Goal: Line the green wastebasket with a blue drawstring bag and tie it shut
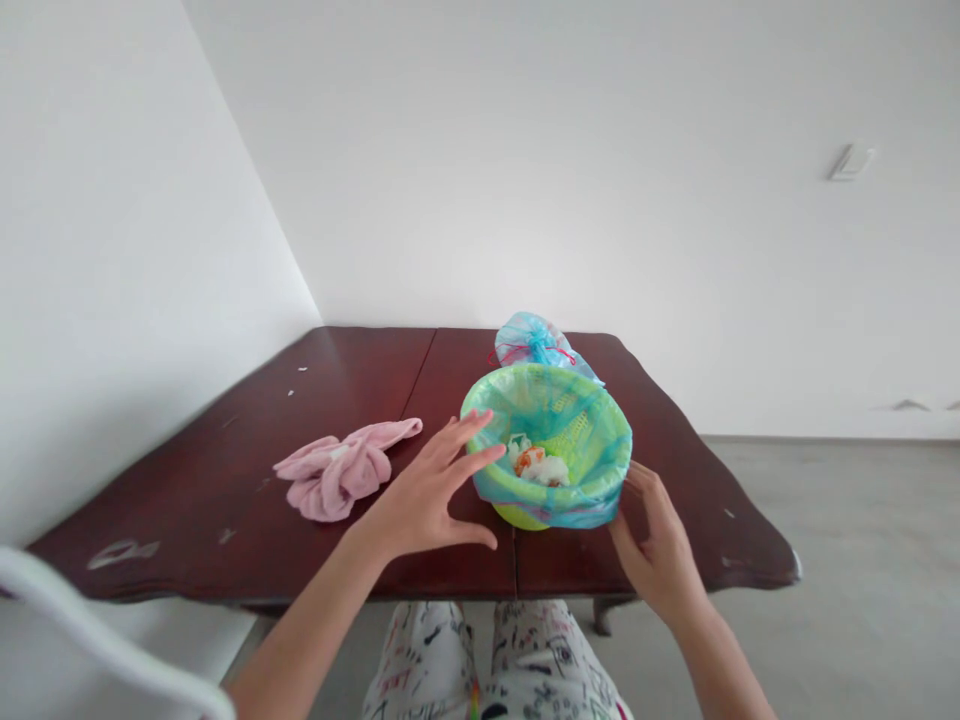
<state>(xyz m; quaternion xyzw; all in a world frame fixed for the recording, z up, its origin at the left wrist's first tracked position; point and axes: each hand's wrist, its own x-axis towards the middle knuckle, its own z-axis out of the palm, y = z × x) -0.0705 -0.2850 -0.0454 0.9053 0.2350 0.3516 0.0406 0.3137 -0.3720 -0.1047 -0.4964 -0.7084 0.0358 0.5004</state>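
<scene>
A light green waste basket (523,514) stands on the table, lined with a translucent blue plastic bag (592,505) folded over its rim. Crumpled white and orange litter (536,462) lies inside. My left hand (431,490) is open at the basket's left side, fingers spread, with fingertips close to the rim; whether they touch it I cannot tell. On the right, my right hand (660,545) curves beside the bag's edge, thumb and fingers apart, with the thumb tip at the bag. Some of its fingertips are hidden behind the basket.
Behind the basket sits a blue plastic bag bundle (534,340) with red drawstrings. A pink cloth (341,470) lies crumpled to the left on the dark wooden table (262,500). White walls (480,180) stand at the back and left. A white curved bar (112,640) is at lower left.
</scene>
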